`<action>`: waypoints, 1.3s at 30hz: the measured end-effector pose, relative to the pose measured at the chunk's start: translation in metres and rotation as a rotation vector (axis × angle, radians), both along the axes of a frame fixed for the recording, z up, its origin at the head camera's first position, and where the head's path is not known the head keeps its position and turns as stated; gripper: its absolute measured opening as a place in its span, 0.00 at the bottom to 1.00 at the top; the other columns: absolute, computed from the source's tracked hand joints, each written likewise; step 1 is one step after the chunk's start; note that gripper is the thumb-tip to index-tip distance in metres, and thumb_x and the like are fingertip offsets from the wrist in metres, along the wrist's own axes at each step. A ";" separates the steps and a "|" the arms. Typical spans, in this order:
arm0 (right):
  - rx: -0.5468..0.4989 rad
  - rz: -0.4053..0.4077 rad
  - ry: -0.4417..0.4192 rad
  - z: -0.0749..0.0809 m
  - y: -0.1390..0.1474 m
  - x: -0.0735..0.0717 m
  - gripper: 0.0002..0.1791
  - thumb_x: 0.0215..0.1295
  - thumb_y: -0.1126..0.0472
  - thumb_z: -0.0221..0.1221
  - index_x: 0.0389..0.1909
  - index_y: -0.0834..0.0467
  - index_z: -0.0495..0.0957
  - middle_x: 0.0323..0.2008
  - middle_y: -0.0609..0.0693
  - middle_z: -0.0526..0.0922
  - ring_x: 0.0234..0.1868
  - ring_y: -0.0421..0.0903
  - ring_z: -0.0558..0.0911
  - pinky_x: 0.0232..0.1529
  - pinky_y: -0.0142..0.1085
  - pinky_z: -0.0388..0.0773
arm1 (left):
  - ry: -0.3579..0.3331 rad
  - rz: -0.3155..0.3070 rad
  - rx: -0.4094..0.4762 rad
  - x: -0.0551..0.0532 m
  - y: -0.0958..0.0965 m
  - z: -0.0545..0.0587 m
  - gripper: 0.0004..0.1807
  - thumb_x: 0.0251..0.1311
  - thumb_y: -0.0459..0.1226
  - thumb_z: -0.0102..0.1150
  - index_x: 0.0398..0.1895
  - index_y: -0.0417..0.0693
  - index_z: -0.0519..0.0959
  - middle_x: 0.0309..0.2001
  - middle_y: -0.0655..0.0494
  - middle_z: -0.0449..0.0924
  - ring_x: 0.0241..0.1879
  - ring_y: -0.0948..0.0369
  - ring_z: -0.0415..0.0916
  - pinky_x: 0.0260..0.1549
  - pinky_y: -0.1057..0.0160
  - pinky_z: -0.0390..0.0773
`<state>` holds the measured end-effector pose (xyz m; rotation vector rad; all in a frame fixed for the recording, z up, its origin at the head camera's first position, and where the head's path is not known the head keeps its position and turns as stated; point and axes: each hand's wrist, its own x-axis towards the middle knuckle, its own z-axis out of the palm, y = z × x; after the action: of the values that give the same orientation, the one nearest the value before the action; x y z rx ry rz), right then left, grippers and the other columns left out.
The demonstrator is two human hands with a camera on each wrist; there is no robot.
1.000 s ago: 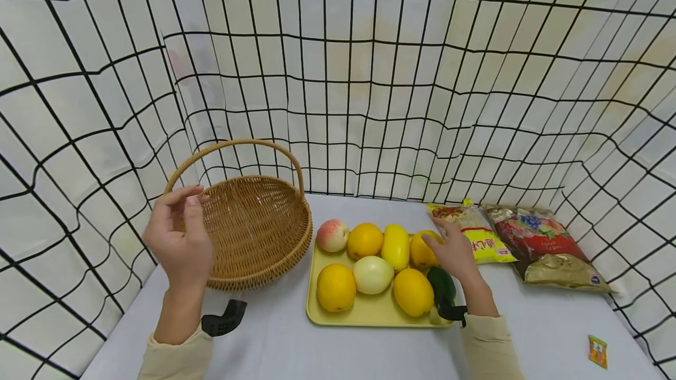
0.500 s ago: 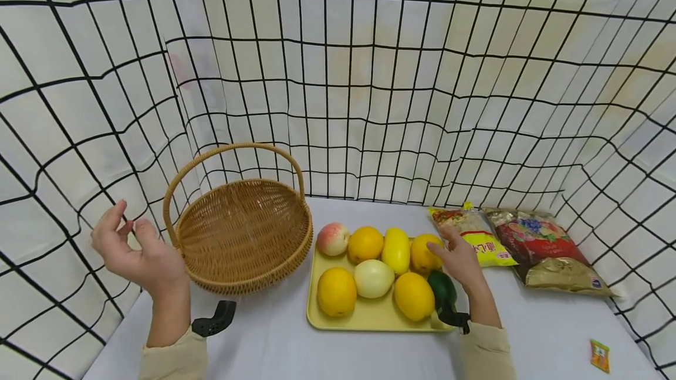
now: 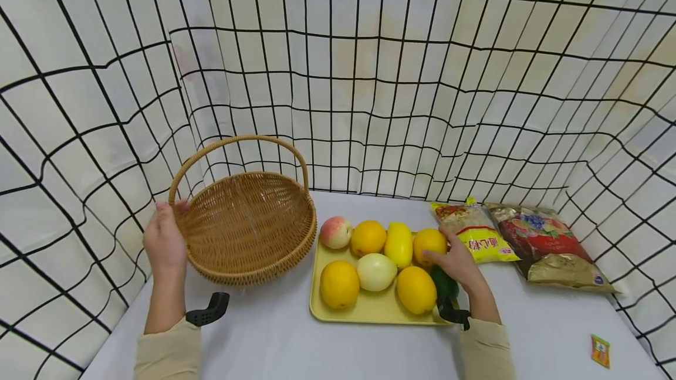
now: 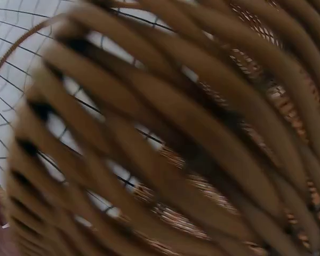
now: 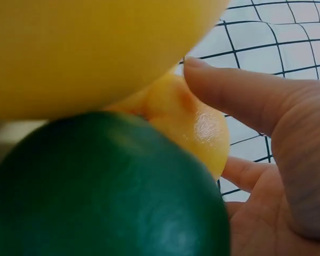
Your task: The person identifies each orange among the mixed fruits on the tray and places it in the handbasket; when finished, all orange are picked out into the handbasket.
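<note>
A brown wicker basket [image 3: 248, 224] with an arched handle stands at the left. At its left side my left hand [image 3: 165, 245] grips the rim near the foot of the handle; in the left wrist view the blurred weave [image 4: 149, 133] hides most of that hand. My right hand [image 3: 458, 258] is at the back right corner of a yellow tray [image 3: 364, 315], thumb and fingers around an orange [image 3: 429, 245]. In the right wrist view the thumb touches that orange [image 5: 202, 130], while a dark green fruit [image 5: 112, 192] and a large yellow fruit [image 5: 85, 53] cover part of it.
The tray also bears a peach [image 3: 335, 232], a pale green fruit [image 3: 377, 272], a long yellow fruit [image 3: 398, 245] and several orange-yellow fruits. Two snack bags [image 3: 480, 242] lie at the right, with a small orange packet [image 3: 600, 351] nearer. Black netting [image 3: 369, 81] surrounds the table.
My left hand swings out to the left of the basket, then comes back in and takes hold of its side. My right hand lowers and closes around the back right orange.
</note>
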<state>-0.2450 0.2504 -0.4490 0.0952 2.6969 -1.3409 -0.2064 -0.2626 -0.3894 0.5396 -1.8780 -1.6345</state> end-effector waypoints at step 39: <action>-0.261 -0.117 0.212 0.035 -0.037 0.011 0.50 0.60 0.48 0.67 0.76 0.53 0.47 0.67 0.60 0.59 0.58 0.57 0.70 0.57 0.49 0.71 | -0.011 0.113 -0.236 -0.015 0.009 -0.023 0.39 0.74 0.59 0.27 0.30 0.33 0.73 0.51 0.44 0.81 0.38 0.56 0.68 0.39 0.64 0.58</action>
<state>-0.2340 0.2135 -0.4145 0.0910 2.6872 -1.8214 -0.2217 -0.2539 -0.4125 0.5446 -1.9766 -1.3185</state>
